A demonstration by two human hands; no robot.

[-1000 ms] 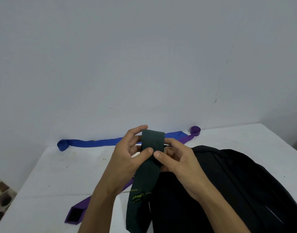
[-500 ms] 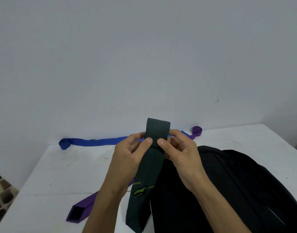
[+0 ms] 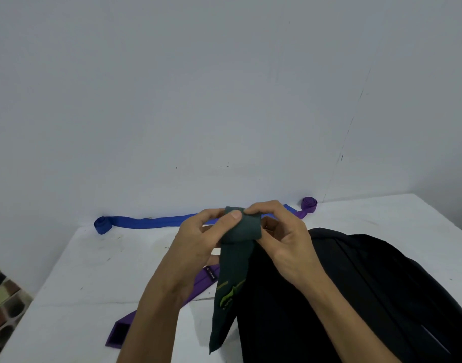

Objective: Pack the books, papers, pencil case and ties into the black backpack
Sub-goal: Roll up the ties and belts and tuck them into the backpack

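Against half a second ago, we see less of the dark green tie [image 3: 235,260] standing above the thumbs: its folded top, which then rose clear of them, now sits low between the two hands as a short, thick fold, and the loose tail hangs with its tip a little higher over the near edge of the table [image 3: 93,271]. The hands have drawn closer together at the fold. Our left hand [image 3: 198,239] pinches the fold, with the thumb laid flat across the near face and the fingers curled behind the cloth. Our right hand [image 3: 285,237] grips the fold's upper right corner between thumb and forefinger, and its other fingers are bent behind the fold, partly hidden. Both forearms reach in from the near edge, and the tie is held in the air above the table, with its tail falling along the left side of the black backpack [image 3: 368,284]. A yellow-green embroidered mark shows partway down the tail. The backpack lies on the right half of the table. A blue tie [image 3: 146,221] stretches along the far edge by the wall, rolled at its left end. A purple tie [image 3: 198,281] runs slantwise under our left forearm from the near left to a rolled end at the far right.
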